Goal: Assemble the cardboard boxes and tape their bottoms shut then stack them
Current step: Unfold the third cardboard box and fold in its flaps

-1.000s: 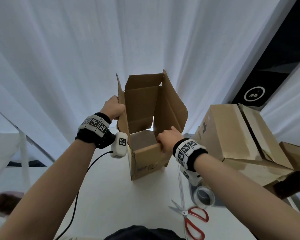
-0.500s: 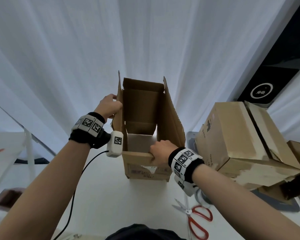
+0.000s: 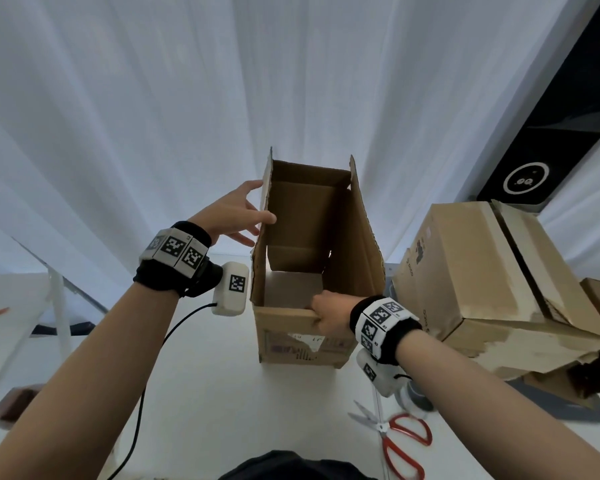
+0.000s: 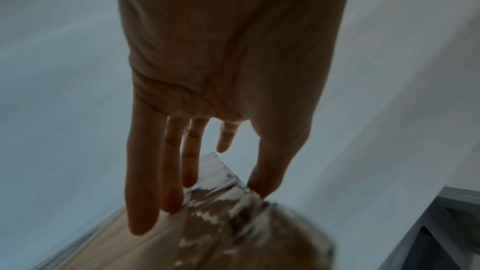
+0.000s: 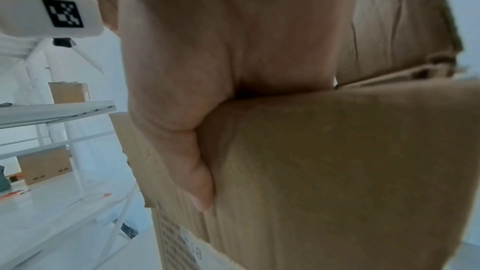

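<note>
1. The head view looks forward and down from above onto a white table [image 3: 205, 393], taking in both forearms and the open brown cardboard box [image 3: 354, 251] standing near the middle.
2. The left wrist view looks along the left hand [image 4: 228, 59], very near, past straight fingers [image 4: 141, 192] to a taped cardboard edge.
3. The right wrist view sits close against the right hand [image 5: 207, 59] at the box's near wall [image 5: 337, 171].
4. All three views share this box.

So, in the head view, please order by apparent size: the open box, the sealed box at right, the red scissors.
1. sealed box
2. open box; the gap is small and its distance differs, so this order is unsure
3. red scissors, clearly smallest
</note>
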Demonstrator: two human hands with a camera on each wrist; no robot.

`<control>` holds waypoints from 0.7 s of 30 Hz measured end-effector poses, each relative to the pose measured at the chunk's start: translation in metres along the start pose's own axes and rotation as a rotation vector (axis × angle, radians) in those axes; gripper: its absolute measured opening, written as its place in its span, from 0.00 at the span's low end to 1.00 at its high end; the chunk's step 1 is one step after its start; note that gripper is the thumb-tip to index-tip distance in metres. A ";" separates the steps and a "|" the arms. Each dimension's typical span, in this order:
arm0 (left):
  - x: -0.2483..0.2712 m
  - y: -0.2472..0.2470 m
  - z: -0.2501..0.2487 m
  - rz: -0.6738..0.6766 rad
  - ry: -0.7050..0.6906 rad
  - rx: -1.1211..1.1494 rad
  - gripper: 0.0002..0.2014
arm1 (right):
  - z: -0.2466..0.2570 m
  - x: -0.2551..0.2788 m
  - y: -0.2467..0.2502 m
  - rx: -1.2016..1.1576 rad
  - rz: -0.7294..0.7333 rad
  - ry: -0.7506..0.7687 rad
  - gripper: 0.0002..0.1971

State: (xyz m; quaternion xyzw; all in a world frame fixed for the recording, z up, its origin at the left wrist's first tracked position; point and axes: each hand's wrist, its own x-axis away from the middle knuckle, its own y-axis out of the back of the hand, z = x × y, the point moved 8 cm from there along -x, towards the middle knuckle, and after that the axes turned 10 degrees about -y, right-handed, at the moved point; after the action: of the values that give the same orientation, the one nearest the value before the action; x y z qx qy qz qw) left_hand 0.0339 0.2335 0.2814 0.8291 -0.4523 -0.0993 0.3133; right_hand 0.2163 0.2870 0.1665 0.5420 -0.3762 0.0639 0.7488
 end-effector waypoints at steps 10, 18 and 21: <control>-0.018 -0.006 0.004 0.103 -0.008 -0.137 0.40 | -0.003 0.008 0.007 -0.004 0.032 -0.004 0.48; -0.018 -0.015 0.000 0.136 -0.015 -0.188 0.40 | 0.033 0.020 -0.002 0.150 0.042 0.152 0.66; -0.017 -0.015 -0.001 0.125 -0.011 -0.194 0.41 | 0.042 0.022 0.000 0.185 -0.033 0.182 0.68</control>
State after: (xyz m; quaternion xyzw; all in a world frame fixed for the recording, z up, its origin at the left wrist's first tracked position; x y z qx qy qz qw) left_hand 0.0353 0.2534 0.2708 0.7646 -0.4930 -0.1272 0.3952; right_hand 0.2112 0.2440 0.1864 0.6068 -0.2902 0.1352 0.7276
